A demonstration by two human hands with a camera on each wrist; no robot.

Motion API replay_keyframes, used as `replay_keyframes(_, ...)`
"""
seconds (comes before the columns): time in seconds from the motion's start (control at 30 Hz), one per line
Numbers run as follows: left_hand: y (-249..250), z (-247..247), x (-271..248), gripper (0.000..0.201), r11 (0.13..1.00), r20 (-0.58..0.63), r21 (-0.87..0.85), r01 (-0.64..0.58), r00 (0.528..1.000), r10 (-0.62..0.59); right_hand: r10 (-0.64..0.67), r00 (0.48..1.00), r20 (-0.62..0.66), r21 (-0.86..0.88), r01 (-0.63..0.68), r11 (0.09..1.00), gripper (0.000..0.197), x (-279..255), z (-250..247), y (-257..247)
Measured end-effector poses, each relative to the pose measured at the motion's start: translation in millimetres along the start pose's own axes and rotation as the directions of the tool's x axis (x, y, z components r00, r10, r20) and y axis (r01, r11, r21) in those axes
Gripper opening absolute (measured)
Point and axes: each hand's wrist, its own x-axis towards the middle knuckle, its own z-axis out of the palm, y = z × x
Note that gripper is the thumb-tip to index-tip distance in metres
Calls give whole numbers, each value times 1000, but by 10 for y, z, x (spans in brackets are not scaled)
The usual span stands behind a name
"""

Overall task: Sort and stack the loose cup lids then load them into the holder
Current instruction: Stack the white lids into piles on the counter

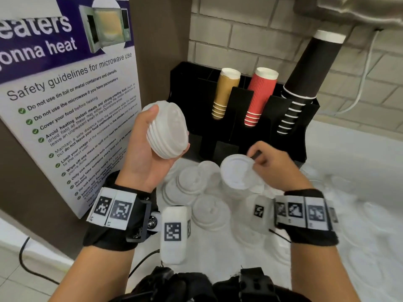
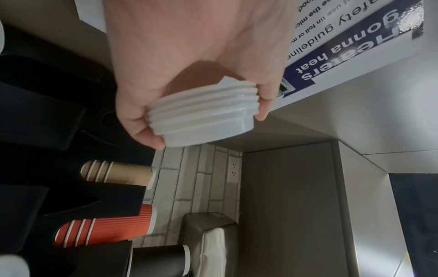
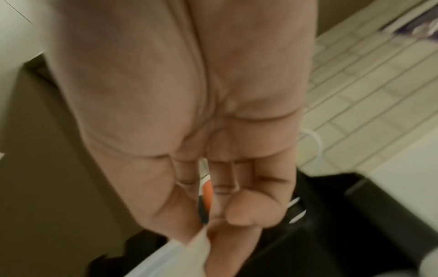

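Note:
My left hand (image 1: 150,147) holds a stack of several white lids (image 1: 166,129) raised above the counter, thumb on one side and fingers on the other; the left wrist view shows the same stack (image 2: 203,120) in that hand (image 2: 189,75). My right hand (image 1: 268,162) pinches one white lid (image 1: 236,173) by its rim, tilted, just above the pile. In the right wrist view the lid's edge (image 3: 175,254) shows below the curled fingers (image 3: 241,211). Loose white lids (image 1: 202,192) lie scattered on the white counter. The black holder (image 1: 239,118) stands behind them.
The holder carries tan cups (image 1: 224,92), red cups (image 1: 259,94) and black cups (image 1: 305,83). A microwave safety poster (image 1: 65,94) leans at the left. A tiled wall (image 1: 239,29) and a white cable (image 1: 362,83) are behind. More lids (image 1: 359,236) lie at the right.

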Motion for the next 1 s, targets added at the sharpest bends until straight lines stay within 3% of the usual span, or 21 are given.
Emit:
replay_keyframes(0.13, -3, 13, 13, 31, 1000, -9, 18, 0, 1000, 0, 152, 975, -160, -134, -174, 976, 25, -60, -179, 259)
replay_keyframes(0.23, -24, 27, 8, 36, 1000, -21, 18, 13, 1000, -13, 96, 968, -232, -175, -138, 975, 38, -57, -57, 174)
replay_keyframes(0.33, -28, 49, -8, 41, 999, -29, 15, 41, 999, -41, -70, 997, -24, -84, 68, 994, 35, -42, 223, -141)
replay_keyframes(0.4, -14, 58, -23, 42, 999, -29, 23, 43, 999, -43, -144, 975, 169, -71, 158, 985, 37, -71, 450, -336)
replay_keyframes(0.5, 9, 38, -40, 41, 999, -36, 26, 38, 999, -37, -82, 898, 432, -132, 153, 979, 56, -154, 711, -471)
replay_keyframes(0.6, 21, 1, -51, 40, 999, -41, 29, 34, 999, -33, 41, 847, 530, -289, 135, 948, 78, -201, 854, -467)
replay_keyframes(0.73, 33, -18, -59, 57, 999, -43, 39, 34, 999, -32, 31, 864, 502, -355, 173, 919, 77, -212, 939, -434)
replay_keyframes(0.83, 29, -22, -72, 61, 998, -31, 42, 37, 999, -36, 10, 881, 474, -272, 135, 953, 71, -209, 844, -391)
replay_keyframes(0.93, 20, -28, -78, 59, 998, -21, 43, 37, 999, -36, -46, 954, 296, -150, 94, 984, 68, -136, 634, -360)
replay_keyframes(1.0, 7, -18, -84, 56, 998, -15, 46, 45, 999, -44, -76, 990, 122, -201, 100, 974, 67, -82, 533, -340)
